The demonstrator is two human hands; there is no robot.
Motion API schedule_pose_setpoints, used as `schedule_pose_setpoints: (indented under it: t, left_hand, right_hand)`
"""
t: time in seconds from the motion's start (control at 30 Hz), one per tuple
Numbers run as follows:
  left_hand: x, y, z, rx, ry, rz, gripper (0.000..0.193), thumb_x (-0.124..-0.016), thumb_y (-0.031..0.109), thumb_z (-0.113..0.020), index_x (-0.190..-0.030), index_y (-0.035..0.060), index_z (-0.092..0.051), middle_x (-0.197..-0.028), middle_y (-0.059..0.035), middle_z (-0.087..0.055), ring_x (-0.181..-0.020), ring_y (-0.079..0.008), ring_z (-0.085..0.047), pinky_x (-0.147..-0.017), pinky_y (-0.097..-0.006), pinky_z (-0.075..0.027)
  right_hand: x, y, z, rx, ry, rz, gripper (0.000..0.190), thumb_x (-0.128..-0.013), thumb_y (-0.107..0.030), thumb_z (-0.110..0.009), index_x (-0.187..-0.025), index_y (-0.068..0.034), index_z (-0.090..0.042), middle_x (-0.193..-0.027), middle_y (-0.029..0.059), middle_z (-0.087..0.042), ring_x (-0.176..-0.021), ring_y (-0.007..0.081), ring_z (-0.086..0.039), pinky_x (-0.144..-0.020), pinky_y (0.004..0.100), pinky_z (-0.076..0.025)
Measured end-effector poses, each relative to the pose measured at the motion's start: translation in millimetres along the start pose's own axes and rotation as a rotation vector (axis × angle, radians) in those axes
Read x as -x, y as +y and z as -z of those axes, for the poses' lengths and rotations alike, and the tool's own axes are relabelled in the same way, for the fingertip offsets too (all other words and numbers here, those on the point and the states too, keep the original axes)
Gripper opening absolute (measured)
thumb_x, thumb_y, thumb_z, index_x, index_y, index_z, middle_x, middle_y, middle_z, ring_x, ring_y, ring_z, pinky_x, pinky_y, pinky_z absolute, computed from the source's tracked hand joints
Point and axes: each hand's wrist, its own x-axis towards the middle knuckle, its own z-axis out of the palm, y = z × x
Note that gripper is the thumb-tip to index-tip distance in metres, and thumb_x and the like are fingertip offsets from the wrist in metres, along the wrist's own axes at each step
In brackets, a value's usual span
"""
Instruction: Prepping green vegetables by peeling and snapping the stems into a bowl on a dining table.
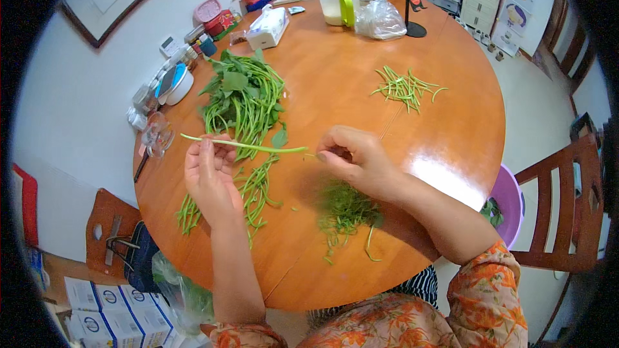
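My left hand [213, 179] pinches a long pale-green stem [256, 147] between thumb and fingers, held level above the table. Close to the stem's right end, my right hand [355, 162] has thumb and forefinger together on a thin strip of peel [309, 155]. Below the right hand lies a heap of fine green peelings [348, 210], partly blurred. A large bunch of leafy green stems [244, 92] sits beyond my left hand. Shorter cut stems [258, 186] lie around my left wrist, partly hidden by it. A small pile of trimmed stems [406, 88] rests at the far right.
Along the far side of the round wooden table [329, 96] stand a tissue box [268, 26], a measuring jug [333, 2], a plastic bag [382, 19] and a black stand [416, 29]. Jars line the left edge. A purple basin [510, 208] and wooden chair [556, 203] are at right.
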Motion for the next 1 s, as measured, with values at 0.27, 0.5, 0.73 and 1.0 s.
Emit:
schedule_pose_setpoints:
  t: [0.27,0.5,0.73,1.0]
  left_hand:
    - [-25,2,36,0.128,0.152,-0.019,0.015,-0.094,0.017,-0.056,-0.1,0.0034,-0.052,-0.099,-0.01,-0.062,-0.09,-0.0172,-0.06,-0.078,-0.0277,-0.049]
    - [-38,3,61,0.178,0.312,-0.153,0.018,-0.095,0.017,-0.054,-0.102,0.0012,-0.05,-0.1,-0.0112,-0.06,-0.093,-0.0192,-0.058,-0.081,-0.0305,-0.049]
    - [-49,3,92,0.307,0.497,-0.149,0.022,-0.097,0.02,-0.049,-0.107,0.0004,-0.048,-0.096,-0.01,-0.058,-0.09,-0.02,-0.057,-0.081,-0.0306,-0.047]
    - [-13,-1,17,0.127,0.021,0.007,0.015,-0.096,0.018,-0.051,-0.103,0.0054,-0.051,-0.086,-0.0075,-0.059,-0.08,-0.0178,-0.057,-0.073,-0.0287,-0.046]
  right_hand:
    - [-3,-2,8,0.047,-0.008,-0.041,0.008,-0.084,-0.009,-0.062,-0.087,-0.001,-0.06,-0.074,0.0077,-0.058,-0.066,0.0144,-0.055,-0.06,0.0283,-0.047]
    - [-11,-4,28,0.005,0.074,-0.107,0.008,-0.083,-0.009,-0.064,-0.086,-0.001,-0.063,-0.07,0.0005,-0.058,-0.064,0.007,-0.051,-0.057,0.0241,-0.043]
    - [-16,-14,55,-0.291,0.253,-0.06,0.004,-0.085,-0.006,-0.062,-0.087,-0.003,-0.062,-0.073,-0.0013,-0.059,-0.064,0.0059,-0.053,-0.057,0.0199,-0.043]
    - [-5,-28,48,-0.518,-0.084,0.078,0.009,-0.085,-0.007,-0.066,-0.092,-0.002,-0.063,-0.08,0.0024,-0.062,-0.069,0.0091,-0.059,-0.062,0.022,-0.049]
